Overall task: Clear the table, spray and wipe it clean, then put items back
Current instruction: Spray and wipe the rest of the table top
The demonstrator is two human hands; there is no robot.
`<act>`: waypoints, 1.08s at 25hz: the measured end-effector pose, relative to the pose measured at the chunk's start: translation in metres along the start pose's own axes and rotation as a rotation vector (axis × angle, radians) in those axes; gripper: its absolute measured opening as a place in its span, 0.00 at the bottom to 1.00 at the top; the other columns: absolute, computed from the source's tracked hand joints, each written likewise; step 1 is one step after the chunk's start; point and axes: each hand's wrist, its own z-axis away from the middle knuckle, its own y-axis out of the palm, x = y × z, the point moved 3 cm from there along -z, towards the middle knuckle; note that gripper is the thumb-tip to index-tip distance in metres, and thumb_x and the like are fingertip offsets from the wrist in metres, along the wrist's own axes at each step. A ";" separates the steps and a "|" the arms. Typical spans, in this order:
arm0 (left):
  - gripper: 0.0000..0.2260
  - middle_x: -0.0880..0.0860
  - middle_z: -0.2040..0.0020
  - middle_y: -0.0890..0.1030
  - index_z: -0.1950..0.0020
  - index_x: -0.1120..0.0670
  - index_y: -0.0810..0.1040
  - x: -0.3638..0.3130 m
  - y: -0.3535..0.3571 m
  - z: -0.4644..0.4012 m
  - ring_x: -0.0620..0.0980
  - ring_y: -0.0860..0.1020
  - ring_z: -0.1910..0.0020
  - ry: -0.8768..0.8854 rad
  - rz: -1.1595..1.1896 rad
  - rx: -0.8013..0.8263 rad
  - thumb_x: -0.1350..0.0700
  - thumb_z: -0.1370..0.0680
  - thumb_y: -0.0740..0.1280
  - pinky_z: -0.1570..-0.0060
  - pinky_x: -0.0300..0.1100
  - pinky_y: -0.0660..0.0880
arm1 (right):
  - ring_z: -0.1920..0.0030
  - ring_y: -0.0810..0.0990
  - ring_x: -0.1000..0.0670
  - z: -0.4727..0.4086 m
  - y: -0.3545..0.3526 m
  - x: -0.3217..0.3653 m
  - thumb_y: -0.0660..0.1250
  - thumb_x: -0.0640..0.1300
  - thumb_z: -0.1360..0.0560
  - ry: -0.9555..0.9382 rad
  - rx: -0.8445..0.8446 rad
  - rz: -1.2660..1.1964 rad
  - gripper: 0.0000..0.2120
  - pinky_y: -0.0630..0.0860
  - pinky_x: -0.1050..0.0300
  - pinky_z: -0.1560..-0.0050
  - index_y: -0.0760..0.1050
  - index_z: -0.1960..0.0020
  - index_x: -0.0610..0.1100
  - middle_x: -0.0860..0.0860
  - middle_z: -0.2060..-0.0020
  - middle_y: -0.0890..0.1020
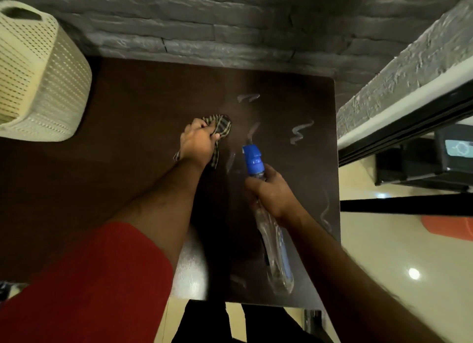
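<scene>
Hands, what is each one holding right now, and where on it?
Left hand grips the bunched checked cloth at its middle, on the table. Right hand holds the spray bottle around its neck.

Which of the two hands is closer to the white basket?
Left. The left hand, gripping the checked cloth, is mid-table, right of the white basket. The right hand holds the spray bottle farther right.

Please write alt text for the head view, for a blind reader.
Over a dark table, the left hand grips a striped cloth while the right hand holds a blue-topped spray bottle. Wet streaks mark the table; a basket stands at left.
</scene>
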 end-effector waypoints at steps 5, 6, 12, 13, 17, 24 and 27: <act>0.17 0.57 0.37 0.70 0.32 0.48 0.73 -0.008 -0.006 -0.074 0.60 0.70 0.41 -0.019 -0.043 -0.005 0.48 0.20 0.61 0.43 0.51 0.69 | 0.75 0.73 0.50 -0.053 0.000 0.030 0.68 0.40 0.34 0.009 0.028 -0.071 0.09 0.71 0.55 0.71 0.72 0.55 0.45 0.51 0.75 0.75; 0.17 0.58 0.37 0.70 0.31 0.48 0.73 -0.009 -0.008 -0.090 0.61 0.70 0.41 -0.017 -0.056 0.003 0.48 0.20 0.60 0.43 0.51 0.69 | 0.75 0.72 0.50 -0.062 0.001 0.036 0.67 0.41 0.35 0.005 0.033 -0.083 0.10 0.71 0.55 0.71 0.72 0.55 0.45 0.50 0.74 0.74; 0.19 0.59 0.35 0.69 0.30 0.50 0.70 -0.027 -0.008 -0.159 0.61 0.69 0.40 -0.038 -0.076 0.004 0.49 0.20 0.59 0.42 0.52 0.69 | 0.72 0.73 0.49 -0.100 -0.005 0.057 0.68 0.43 0.36 -0.008 0.020 -0.094 0.11 0.71 0.51 0.67 0.73 0.54 0.46 0.49 0.71 0.75; 0.19 0.59 0.35 0.69 0.29 0.50 0.70 -0.028 -0.008 -0.164 0.61 0.69 0.40 -0.023 -0.082 0.003 0.49 0.20 0.59 0.41 0.52 0.69 | 0.72 0.73 0.49 -0.104 -0.006 0.061 0.69 0.43 0.36 -0.004 0.021 -0.094 0.12 0.71 0.51 0.67 0.73 0.53 0.45 0.49 0.71 0.75; 0.19 0.58 0.34 0.70 0.29 0.51 0.70 -0.025 -0.008 -0.177 0.60 0.69 0.39 0.022 -0.060 -0.014 0.49 0.19 0.59 0.42 0.51 0.69 | 0.70 0.74 0.49 -0.116 -0.010 0.080 0.68 0.36 0.27 0.005 0.011 -0.113 0.10 0.73 0.54 0.70 0.72 0.47 0.41 0.45 0.67 0.75; 0.18 0.58 0.36 0.70 0.30 0.51 0.70 -0.024 -0.010 -0.180 0.59 0.69 0.40 0.038 -0.039 0.005 0.49 0.19 0.58 0.44 0.50 0.68 | 0.72 0.75 0.50 -0.121 -0.022 0.114 0.67 0.36 0.25 -0.107 -0.058 -0.116 0.10 0.75 0.56 0.71 0.73 0.45 0.38 0.45 0.66 0.76; 0.18 0.59 0.36 0.70 0.29 0.51 0.70 -0.024 -0.011 -0.179 0.60 0.69 0.40 0.037 -0.036 0.016 0.50 0.19 0.58 0.43 0.51 0.68 | 0.70 0.76 0.50 -0.115 -0.030 0.111 0.68 0.38 0.26 -0.127 -0.119 -0.109 0.14 0.76 0.56 0.69 0.73 0.42 0.36 0.44 0.65 0.76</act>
